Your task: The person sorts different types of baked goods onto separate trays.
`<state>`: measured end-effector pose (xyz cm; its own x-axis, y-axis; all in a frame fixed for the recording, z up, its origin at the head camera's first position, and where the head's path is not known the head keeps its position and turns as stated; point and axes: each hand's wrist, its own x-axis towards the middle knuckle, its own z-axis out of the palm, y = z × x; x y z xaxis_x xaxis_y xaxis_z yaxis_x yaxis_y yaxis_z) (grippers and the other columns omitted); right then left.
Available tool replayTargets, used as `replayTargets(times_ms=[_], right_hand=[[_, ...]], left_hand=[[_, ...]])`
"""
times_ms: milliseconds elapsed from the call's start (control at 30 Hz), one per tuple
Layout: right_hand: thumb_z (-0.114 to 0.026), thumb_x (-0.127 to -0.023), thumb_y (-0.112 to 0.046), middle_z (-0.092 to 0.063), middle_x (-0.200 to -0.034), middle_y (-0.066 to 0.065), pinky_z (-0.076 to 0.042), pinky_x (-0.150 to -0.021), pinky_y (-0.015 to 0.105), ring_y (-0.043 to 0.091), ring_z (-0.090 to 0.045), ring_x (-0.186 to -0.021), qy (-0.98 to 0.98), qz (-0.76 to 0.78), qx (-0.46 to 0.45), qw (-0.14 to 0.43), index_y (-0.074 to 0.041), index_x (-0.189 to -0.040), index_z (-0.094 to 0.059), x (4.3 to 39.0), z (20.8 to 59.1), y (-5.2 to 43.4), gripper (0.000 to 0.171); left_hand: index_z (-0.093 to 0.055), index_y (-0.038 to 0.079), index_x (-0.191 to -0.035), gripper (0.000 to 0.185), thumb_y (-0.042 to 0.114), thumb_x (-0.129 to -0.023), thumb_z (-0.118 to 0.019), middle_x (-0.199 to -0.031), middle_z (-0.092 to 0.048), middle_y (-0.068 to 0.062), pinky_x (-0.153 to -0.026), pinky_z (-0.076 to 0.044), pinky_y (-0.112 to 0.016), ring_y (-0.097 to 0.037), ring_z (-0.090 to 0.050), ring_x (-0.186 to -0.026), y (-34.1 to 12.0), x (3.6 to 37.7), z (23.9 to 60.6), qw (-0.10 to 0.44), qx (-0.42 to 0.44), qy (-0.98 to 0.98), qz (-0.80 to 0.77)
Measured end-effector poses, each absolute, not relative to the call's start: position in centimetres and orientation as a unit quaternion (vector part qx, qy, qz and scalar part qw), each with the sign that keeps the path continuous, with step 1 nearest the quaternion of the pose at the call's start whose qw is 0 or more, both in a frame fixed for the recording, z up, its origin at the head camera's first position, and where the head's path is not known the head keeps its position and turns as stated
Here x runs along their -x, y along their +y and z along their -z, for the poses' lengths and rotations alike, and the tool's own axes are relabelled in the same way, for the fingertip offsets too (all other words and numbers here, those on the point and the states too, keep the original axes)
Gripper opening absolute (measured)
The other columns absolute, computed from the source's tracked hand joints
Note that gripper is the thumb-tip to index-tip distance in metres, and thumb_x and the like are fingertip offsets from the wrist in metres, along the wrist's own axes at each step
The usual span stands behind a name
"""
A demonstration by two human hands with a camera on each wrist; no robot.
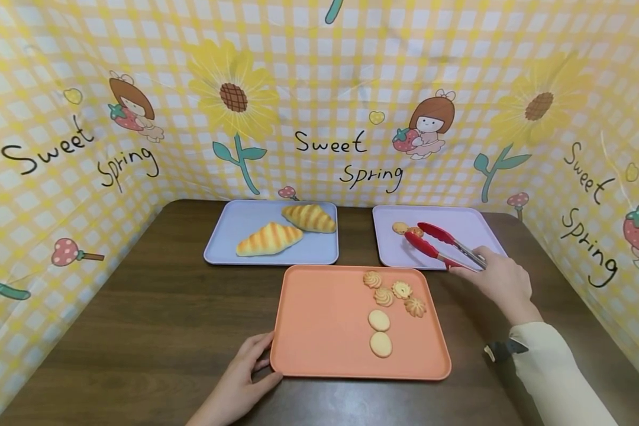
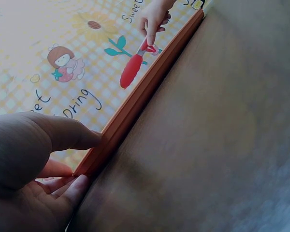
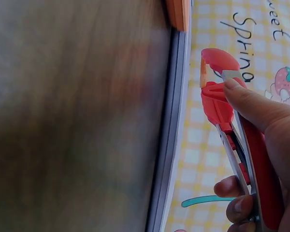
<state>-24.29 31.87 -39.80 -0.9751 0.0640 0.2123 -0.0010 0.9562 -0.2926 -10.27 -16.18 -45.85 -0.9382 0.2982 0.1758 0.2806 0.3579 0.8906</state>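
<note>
My right hand (image 1: 497, 277) grips a pair of red-tipped metal tongs (image 1: 460, 247) over the lilac tray (image 1: 474, 228) at the back right. The tongs' red tips stand apart, with a small browned cookie (image 1: 416, 232) showing between them. Another round cookie (image 1: 400, 228) lies just left of it. At the near left corner of the orange tray (image 1: 319, 319), my left hand (image 1: 239, 373) holds the rim between thumb and fingers. Swirled cookies (image 1: 383, 296) lie in that tray's back right part, and two smooth round cookies (image 1: 379, 320) sit nearer the front.
A light blue tray (image 1: 220, 239) with two croissants (image 1: 268, 239) stands at the back left. All three trays rest on a dark wooden table (image 1: 154, 331). A yellow checked cloth (image 1: 319, 77) surrounds the table's back and sides.
</note>
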Motion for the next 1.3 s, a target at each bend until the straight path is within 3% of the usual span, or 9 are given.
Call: replayTargets(times_ms=[300,700,933,1300], right_hand=[[-0.065,-0.079,-0.073,-0.061,-0.077,0.015,-0.04,-0.05,0.04,0.034,-0.055,-0.068,-0.986,-0.136,0.03,0.095,-0.006,-0.115,-0.059,26.3,39.8,32.6,0.077],[-0.066,-0.081,-0.071,-0.061,-0.086,0.026,-0.041,-0.052,0.04,0.038,-0.055,-0.07,-0.986,-0.138,0.055,0.069,-0.001,-0.12,-0.056,27.8,40.5,33.4,0.081],[-0.065,-0.079,-0.072,-0.061,-0.105,0.033,-0.044,-0.057,0.045,0.042,-0.058,-0.08,-0.986,-0.148,0.058,0.055,0.0,-0.125,-0.055,28.1,41.1,33.6,0.086],[-0.065,-0.079,-0.073,-0.062,-0.104,0.032,-0.045,-0.057,0.045,0.041,-0.058,-0.079,-0.985,-0.152,0.058,0.058,0.001,-0.123,-0.056,28.2,41.2,33.5,0.086]], left_hand=[[-0.039,-0.012,-0.145,0.068,0.007,-0.09,-0.074,-0.14,-0.042,-0.024,-0.098,-0.051,-0.025,-0.036,-0.047,-0.126,-16.0,10.2,45.7,0.045,-0.154,0.823,-0.544],[-0.038,-0.014,-0.145,0.069,0.007,-0.09,-0.074,-0.14,-0.042,-0.026,-0.097,-0.052,-0.03,-0.038,-0.047,-0.125,-16.0,10.4,45.6,0.041,-0.162,0.825,-0.54],[-0.04,-0.015,-0.143,0.067,0.006,-0.089,-0.075,-0.138,-0.044,-0.024,-0.095,-0.053,-0.028,-0.031,-0.049,-0.123,-16.0,10.2,45.7,0.024,-0.158,0.83,-0.534],[-0.04,-0.016,-0.142,0.067,0.005,-0.089,-0.075,-0.137,-0.044,-0.026,-0.095,-0.053,-0.028,-0.027,-0.051,-0.122,-16.2,10.3,45.9,0.012,-0.174,0.828,-0.534]])
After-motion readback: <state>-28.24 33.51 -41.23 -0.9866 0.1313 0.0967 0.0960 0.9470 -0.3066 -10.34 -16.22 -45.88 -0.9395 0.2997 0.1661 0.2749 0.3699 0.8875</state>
